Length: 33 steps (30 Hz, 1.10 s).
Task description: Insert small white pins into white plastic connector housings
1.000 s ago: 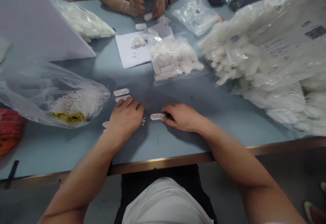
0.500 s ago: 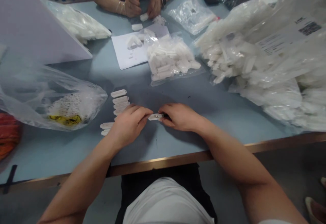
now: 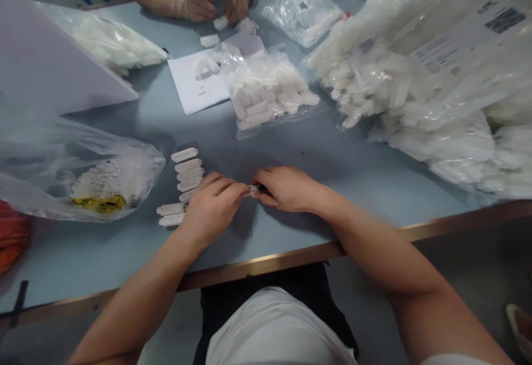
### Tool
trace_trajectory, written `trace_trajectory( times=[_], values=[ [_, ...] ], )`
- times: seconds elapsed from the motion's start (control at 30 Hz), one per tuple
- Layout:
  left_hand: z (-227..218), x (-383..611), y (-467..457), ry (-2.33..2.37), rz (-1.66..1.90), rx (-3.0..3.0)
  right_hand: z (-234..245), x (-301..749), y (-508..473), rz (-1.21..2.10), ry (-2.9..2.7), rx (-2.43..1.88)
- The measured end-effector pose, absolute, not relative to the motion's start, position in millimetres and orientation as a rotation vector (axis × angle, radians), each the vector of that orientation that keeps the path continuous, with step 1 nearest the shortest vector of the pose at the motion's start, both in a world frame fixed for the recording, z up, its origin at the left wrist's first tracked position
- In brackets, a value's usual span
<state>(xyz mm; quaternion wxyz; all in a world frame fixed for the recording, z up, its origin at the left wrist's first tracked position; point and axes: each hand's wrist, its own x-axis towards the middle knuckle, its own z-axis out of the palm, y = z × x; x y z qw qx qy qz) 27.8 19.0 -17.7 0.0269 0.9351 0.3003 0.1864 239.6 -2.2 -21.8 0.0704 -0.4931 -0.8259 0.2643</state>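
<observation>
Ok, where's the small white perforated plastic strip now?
Head view: the perforated white strip is pinched between the left hand and right hand, right of the row of white strips.

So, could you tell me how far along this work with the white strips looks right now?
Done: a short row of white strips lies lined up on the table by the left hand. In hand: the left hand and right hand hold one small white strip between them. Still to go: the big clear bag of white pieces looks full.

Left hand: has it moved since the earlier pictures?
Yes. The left hand has shifted rightward, toward the right hand, judged against the row of white plastic strips. Its fingertips now reach the small perforated strip.
</observation>
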Motion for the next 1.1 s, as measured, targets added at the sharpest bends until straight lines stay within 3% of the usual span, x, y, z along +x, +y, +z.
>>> trace_trajectory(
  times=[1.1],
  values=[
    [-12.1, 34.9, 17.9, 0.859, 0.407, 3.032, -23.9, 239.8, -3.3, 0.751, -2.493, -1.447]
  ],
)
